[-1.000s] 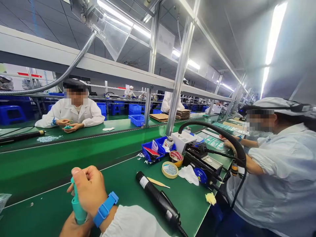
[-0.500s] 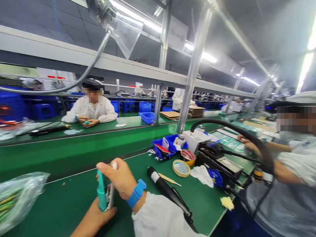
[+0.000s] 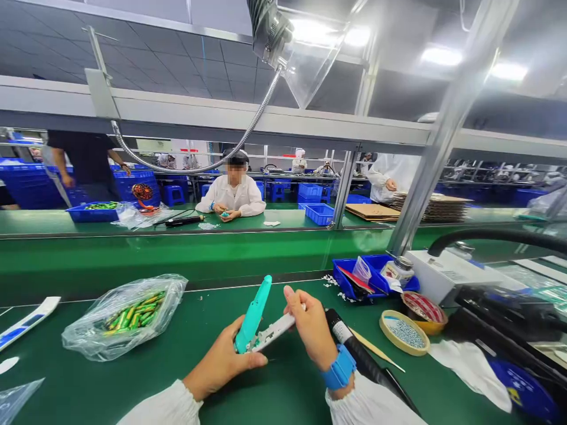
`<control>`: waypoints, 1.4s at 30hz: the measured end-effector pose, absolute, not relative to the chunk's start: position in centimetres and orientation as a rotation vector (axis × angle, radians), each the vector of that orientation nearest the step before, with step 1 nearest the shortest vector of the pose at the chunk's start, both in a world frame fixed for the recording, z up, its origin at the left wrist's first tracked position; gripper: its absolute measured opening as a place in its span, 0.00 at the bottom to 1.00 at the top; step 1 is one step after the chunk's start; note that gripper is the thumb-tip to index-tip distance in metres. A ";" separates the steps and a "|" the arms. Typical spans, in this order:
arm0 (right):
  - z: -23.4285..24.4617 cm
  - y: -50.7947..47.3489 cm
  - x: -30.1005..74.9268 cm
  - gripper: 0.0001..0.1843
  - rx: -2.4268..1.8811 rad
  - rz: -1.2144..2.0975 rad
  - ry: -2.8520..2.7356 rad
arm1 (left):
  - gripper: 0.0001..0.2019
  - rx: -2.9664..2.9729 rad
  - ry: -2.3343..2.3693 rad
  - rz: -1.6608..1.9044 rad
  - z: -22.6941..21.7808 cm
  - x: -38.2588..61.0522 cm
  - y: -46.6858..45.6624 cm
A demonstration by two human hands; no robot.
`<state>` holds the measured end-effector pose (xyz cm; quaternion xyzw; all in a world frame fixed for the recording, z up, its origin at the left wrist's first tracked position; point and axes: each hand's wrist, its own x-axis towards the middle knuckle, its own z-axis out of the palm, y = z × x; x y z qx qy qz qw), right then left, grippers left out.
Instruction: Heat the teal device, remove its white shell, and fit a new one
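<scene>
My left hand (image 3: 224,360) grips the lower end of a long teal plastic shell (image 3: 256,313), which tilts upward. A white plastic shell (image 3: 274,332) with small parts along its inside spreads from it in a V, their lower ends meeting at my left thumb. With fingers pinched, my right hand (image 3: 312,321) holds the white shell's upper end; a blue band (image 3: 340,367) circles that wrist. Beside the right hand lies a black electric screwdriver (image 3: 354,345), partly covered by the sleeve, and pale pointed tweezers (image 3: 376,348).
A clear bag of green-and-gold cylinders (image 3: 133,319) lies left. On the right are a round dish of small screws (image 3: 404,333), blue bins (image 3: 354,289), a roll of tape (image 3: 424,313) and a white cloth (image 3: 472,366). A co-worker (image 3: 233,192) sits across the green bench.
The view has swung left, bringing the bag fully into sight. The teal and white shells, close together before, now spread wider apart, with my right hand drawn to the white one's end.
</scene>
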<state>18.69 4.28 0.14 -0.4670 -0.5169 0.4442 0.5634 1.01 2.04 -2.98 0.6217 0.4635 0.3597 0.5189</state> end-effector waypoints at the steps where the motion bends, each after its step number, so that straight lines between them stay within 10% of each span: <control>1: 0.1 4.2 18.9 0.27 -1.098 1.023 -1.208 | 0.34 1.476 1.118 0.860 -3.1 0.8 2.2; 9: -0.1 2.5 21.2 0.24 -0.997 0.694 -1.236 | 0.24 1.812 1.548 0.866 -3.3 -1.9 3.9; 34: 0.1 -1.1 21.3 0.16 -0.629 -0.020 -1.662 | 0.34 2.085 2.062 0.594 -1.1 -3.0 3.3; 42: -0.3 -0.7 20.3 0.16 -0.603 -0.220 -1.768 | 0.18 0.977 0.835 1.005 1.3 4.8 0.2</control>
